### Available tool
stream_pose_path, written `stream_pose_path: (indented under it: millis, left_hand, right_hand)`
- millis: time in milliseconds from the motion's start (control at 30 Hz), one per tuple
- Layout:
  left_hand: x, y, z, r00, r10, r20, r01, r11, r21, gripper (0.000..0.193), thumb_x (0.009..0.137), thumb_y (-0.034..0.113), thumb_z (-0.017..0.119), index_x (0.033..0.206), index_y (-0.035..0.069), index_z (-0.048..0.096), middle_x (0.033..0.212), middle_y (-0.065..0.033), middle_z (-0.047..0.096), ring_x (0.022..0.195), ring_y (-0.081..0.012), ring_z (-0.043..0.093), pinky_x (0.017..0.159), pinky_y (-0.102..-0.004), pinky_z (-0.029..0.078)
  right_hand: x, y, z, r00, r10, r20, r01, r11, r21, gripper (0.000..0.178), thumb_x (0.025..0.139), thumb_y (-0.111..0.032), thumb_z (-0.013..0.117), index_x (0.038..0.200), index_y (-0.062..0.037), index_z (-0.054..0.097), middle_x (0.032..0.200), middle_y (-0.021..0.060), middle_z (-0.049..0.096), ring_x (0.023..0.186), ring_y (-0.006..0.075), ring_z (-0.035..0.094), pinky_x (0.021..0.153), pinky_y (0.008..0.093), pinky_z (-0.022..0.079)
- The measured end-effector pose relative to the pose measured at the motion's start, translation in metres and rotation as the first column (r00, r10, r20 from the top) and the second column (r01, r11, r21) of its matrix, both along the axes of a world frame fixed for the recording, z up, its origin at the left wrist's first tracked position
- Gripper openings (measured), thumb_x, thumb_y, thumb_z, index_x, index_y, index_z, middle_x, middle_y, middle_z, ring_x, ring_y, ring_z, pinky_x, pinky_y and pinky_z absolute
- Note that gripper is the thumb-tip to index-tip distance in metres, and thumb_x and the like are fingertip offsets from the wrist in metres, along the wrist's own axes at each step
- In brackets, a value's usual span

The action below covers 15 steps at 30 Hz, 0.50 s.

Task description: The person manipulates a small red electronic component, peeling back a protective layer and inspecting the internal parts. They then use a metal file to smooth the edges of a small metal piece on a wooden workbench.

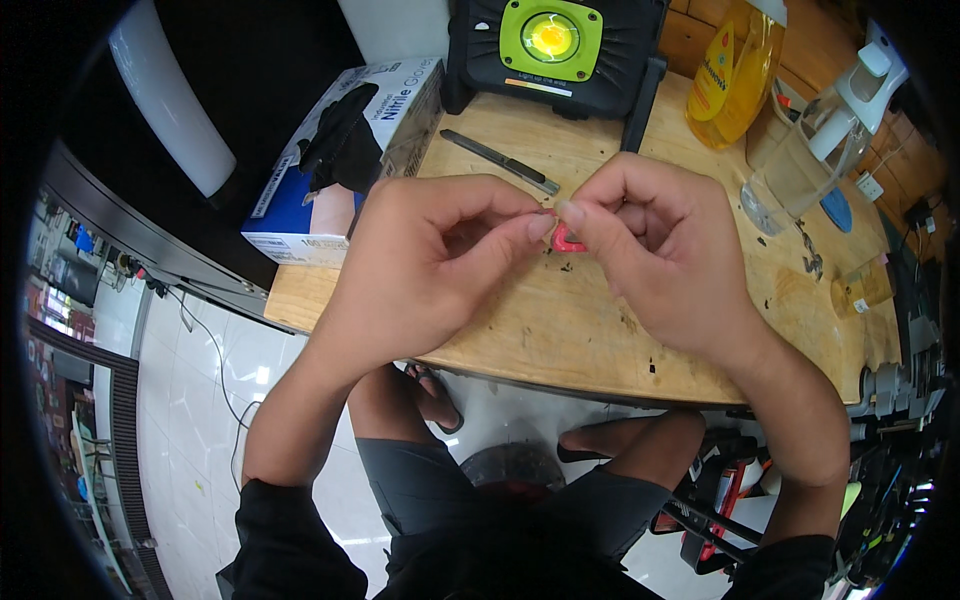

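Note:
Both hands meet over the wooden table, fingertips nearly touching. Between them is a small red piece [567, 240], partly hidden by the fingers; its kind I cannot make out. My left hand [440, 250] is closed in a pinch at the left side of the piece. My right hand [665, 240] is closed too, thumb against the curled index finger, at its upper right. Just beyond the fingertips lies a grey utility knife [498, 160], slanting across the wood. Small dark scraps are scattered on the table below the hands.
A black-and-green work light [552, 50] stands at the back. To the left is a glove box [345, 130] with a black glove poking out. A yellow liquid bottle [732, 75] and a clear spray bottle [810, 140] stand at the right. The wooden table [520, 330] ends before my knees.

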State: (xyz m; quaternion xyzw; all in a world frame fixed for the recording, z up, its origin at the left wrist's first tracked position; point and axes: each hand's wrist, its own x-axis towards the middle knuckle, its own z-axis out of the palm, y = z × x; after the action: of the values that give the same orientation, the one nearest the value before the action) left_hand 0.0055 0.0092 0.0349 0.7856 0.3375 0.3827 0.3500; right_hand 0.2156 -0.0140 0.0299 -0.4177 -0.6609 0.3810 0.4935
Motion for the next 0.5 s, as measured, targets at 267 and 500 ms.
stream_pose_path:
  millis: [267, 500]
  left_hand:
    - [-0.002, 0.000, -0.007, 1.000, 0.006, 0.004, -0.007, 0.971, 0.241, 0.017, 0.098, 0.009, 0.065, 0.103, -0.004, 0.076, 0.079, -0.0076, 0.076, 0.074, -0.0116, 0.074, 0.070, -0.0235, 0.058]
    - [0.002, -0.002, -0.008, 0.994, 0.080, -0.079, -0.051, 0.947, 0.318, 0.017, 0.098, 0.008, 0.064, 0.102, -0.003, 0.076, 0.079, -0.0078, 0.076, 0.074, -0.0128, 0.075, 0.070, -0.0240, 0.057]
  right_hand:
    - [0.004, 0.005, -0.011, 0.999, 0.006, 0.039, -0.011, 0.989, 0.144, 0.012, 0.096, -0.005, 0.069, 0.086, 0.0005, 0.067, 0.058, -0.0064, 0.056, 0.053, -0.0035, 0.046, 0.047, 0.0204, 0.031]
    - [0.003, 0.006, -0.013, 1.000, 0.008, 0.014, -0.010, 0.980, 0.198, 0.012, 0.096, -0.005, 0.069, 0.085, 0.0004, 0.067, 0.059, -0.0058, 0.058, 0.053, -0.0035, 0.048, 0.047, 0.0198, 0.033]
